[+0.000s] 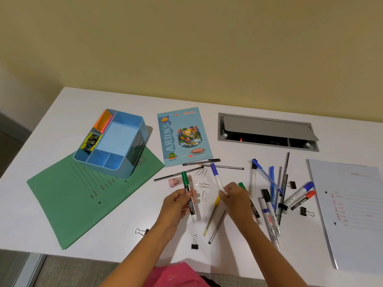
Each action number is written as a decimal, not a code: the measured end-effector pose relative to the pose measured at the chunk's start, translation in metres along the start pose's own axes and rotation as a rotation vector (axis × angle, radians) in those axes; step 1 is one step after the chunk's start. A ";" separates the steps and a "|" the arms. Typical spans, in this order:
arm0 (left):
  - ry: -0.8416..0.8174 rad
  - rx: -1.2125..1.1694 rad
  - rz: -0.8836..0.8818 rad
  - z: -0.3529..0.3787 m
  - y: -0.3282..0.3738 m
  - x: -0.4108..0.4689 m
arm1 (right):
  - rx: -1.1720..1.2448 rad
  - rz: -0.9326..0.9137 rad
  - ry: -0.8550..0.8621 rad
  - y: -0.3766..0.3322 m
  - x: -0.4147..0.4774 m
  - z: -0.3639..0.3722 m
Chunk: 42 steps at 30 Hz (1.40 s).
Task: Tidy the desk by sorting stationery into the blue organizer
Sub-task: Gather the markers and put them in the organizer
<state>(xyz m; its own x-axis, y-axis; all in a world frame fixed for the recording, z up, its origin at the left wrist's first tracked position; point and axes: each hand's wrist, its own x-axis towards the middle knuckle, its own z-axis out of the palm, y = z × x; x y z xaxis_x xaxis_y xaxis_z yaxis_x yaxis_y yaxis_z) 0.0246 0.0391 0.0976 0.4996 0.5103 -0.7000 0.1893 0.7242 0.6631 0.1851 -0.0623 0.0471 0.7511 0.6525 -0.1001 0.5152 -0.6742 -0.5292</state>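
Note:
The blue organizer (132, 121) stands at the left on a green folder (83, 195), with sticky notes and yellow clips in its compartments. My left hand (176, 206) grips a green-capped marker (187, 191) upright above the desk. To its right, my right hand (234, 195) pinches a blue-capped white marker (216, 177). Another green-capped marker (241, 185) lies partly hidden behind that hand. Loose paper clips (202, 184) lie between the hands, and a yellow pen (211, 219) lies below them.
A pile of pens and markers (273, 191) spreads at the right beside a white file (352, 214). A blue notebook (184, 135) lies at centre back, a grey cable box (267, 131) behind right. Black binder clips (194, 243) sit near the front edge. A pink eraser (175, 182) lies by the left hand.

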 end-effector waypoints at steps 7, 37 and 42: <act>-0.001 0.053 -0.007 0.015 -0.003 -0.001 | 0.453 0.193 -0.389 -0.041 -0.030 -0.021; -0.064 0.121 -0.046 0.042 -0.007 0.000 | 0.085 0.250 0.047 0.024 -0.041 -0.037; -0.068 0.173 -0.021 0.046 -0.007 0.000 | 0.355 0.167 0.002 -0.025 -0.049 -0.047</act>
<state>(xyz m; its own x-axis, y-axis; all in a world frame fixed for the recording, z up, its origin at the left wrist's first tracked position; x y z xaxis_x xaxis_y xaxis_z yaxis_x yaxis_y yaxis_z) 0.0619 0.0124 0.1052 0.5490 0.4591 -0.6985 0.3401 0.6406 0.6884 0.1549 -0.0942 0.1048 0.8138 0.5427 -0.2080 0.2108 -0.6091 -0.7645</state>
